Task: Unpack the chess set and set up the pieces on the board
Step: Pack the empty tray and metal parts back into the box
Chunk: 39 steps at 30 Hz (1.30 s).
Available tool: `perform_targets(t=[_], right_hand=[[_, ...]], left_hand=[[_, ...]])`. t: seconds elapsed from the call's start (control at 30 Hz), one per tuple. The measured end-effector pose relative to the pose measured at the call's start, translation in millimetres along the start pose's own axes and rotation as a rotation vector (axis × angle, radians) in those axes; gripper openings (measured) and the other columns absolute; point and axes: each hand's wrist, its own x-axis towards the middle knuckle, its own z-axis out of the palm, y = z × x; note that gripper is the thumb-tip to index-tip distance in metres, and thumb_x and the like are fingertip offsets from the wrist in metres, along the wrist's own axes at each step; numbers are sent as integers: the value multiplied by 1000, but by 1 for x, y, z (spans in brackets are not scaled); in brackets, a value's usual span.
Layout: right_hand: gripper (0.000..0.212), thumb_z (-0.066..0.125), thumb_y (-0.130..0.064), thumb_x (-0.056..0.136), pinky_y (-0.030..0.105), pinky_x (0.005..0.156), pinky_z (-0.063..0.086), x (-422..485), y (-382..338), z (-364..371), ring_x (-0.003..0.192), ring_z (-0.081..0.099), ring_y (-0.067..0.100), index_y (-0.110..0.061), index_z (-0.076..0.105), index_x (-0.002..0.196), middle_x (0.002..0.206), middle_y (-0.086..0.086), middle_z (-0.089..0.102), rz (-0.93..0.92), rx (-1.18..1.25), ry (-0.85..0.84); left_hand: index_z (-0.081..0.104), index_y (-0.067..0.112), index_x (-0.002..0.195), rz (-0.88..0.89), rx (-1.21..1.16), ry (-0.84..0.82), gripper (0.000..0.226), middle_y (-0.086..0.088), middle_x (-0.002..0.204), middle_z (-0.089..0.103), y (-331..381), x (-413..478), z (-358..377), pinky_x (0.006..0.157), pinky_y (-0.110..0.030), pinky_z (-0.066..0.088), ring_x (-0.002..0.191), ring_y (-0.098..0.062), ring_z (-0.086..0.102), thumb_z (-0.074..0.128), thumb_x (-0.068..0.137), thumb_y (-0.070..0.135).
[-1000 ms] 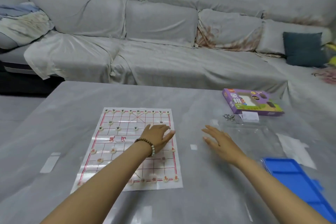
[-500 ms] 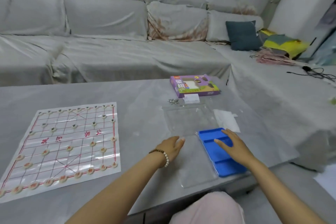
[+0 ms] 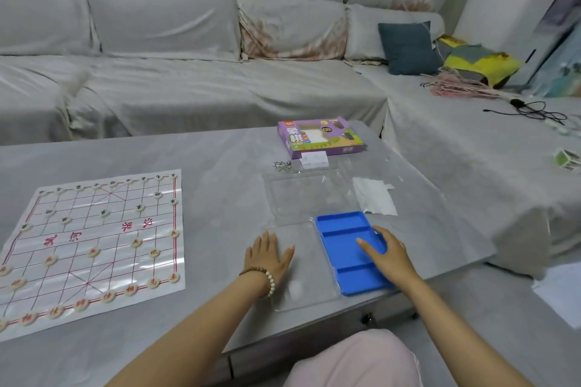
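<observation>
**A:** Where does the set stand?

**B:** The board [image 3: 94, 248] lies flat on the left half of the table [image 3: 220, 166], reaching toward its front edge. The pieces [image 3: 136, 242] sit on the grid lines, red ones along the near side and dark ones along the far side. The blue tray [image 3: 342, 261] is at the front edge, toward the right front corner, and its compartments look empty. The purple box [image 3: 317, 137] is near the back edge.

**A:** And the hands?

**B:** The left hand [image 3: 268, 256] lies palm down with straight fingers on the clear cover [image 3: 301, 289], which is just beside the tray's left rim. It presses and holds nothing. The right hand [image 3: 388, 256] rests across the tray's right rim, fingers stretched over the middle compartment. I see no closed grip, and I can't tell whether the thumb hooks the rim. Both forearms reach in low from the front edge.

**A:** How would these things handle?

**B:** I'd judge the tray light and stiff, likely to skate on the smooth top, so it's best pinched by a long rim. The cover looks thin, bendy and slippery, so lift it by an edge. The board is a glossy soft sheet. Tug it and the small, light pieces would probably shift.
</observation>
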Motion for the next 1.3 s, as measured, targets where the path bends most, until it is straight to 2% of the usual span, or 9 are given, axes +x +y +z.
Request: perform_targets(t=[0.23,0.47,0.57,0.77,0.87,1.0,1.1,1.2,1.3], right_hand=[[42,61,-29,90,21,86,41,-6,-13,28,110,51,10,-16,50,128,125,-4,53,-41,161,-49],[31,58,-25,92,22,85,42,-14,-15,48,105,55,16,-17,57,122,119,-4,56,-41,211,-17],[21,55,-22,94,23,87,48,-20,-14,52,109,57,16,-17,59,114,118,1,61,-3,357,-23],[28,36,-26,101,15,75,53,-29,-20,49,98,60,9,-18,49,124,119,0,55,68,510,-82],[41,33,-28,102,26,87,47,-31,-21,47,110,54,20,-9,38,138,127,4,47,142,583,-85],[50,28,-32,103,28,85,47,-29,-19,46,119,52,30,2,39,138,138,19,47,248,617,-91],[47,29,-32,103,18,65,54,-30,-20,46,92,63,20,0,49,130,116,17,61,261,598,-122],[37,38,-29,101,17,60,54,-32,-22,48,86,67,17,-6,61,119,107,13,69,240,538,-147],[29,45,-25,99,22,70,56,-34,-22,48,92,68,17,-10,65,114,105,7,71,215,528,-141]], left_hand=[[6,12,149,-71,-93,146,70,-9,157,0,-32,-4,-14,118,-37,6,144,-26,3,23,95,54],[19,14,146,-115,-871,440,67,-8,153,22,-41,-7,-61,111,-42,28,136,-28,29,53,92,33],[19,16,147,25,-1018,314,70,-8,148,33,-30,-14,-87,95,-36,44,126,-27,44,58,90,24],[3,28,149,240,-866,24,71,3,156,12,24,-23,-80,110,-36,26,139,-20,25,44,93,43],[3,29,148,243,-806,-28,67,6,156,7,44,-20,-54,112,-33,23,143,-18,15,36,93,51],[3,28,148,95,-293,-70,74,-3,157,-9,43,-10,-13,117,-40,4,144,-24,-6,35,90,60],[-9,23,148,79,-84,-6,90,-3,154,-21,34,-17,8,117,-42,2,143,-30,-11,41,85,64],[-18,12,146,40,-181,95,113,-10,155,-15,31,-15,18,116,-39,1,143,-30,-8,55,77,65],[-8,12,148,44,-426,158,113,-6,156,6,30,-10,21,117,-42,11,143,-29,6,66,74,55]])
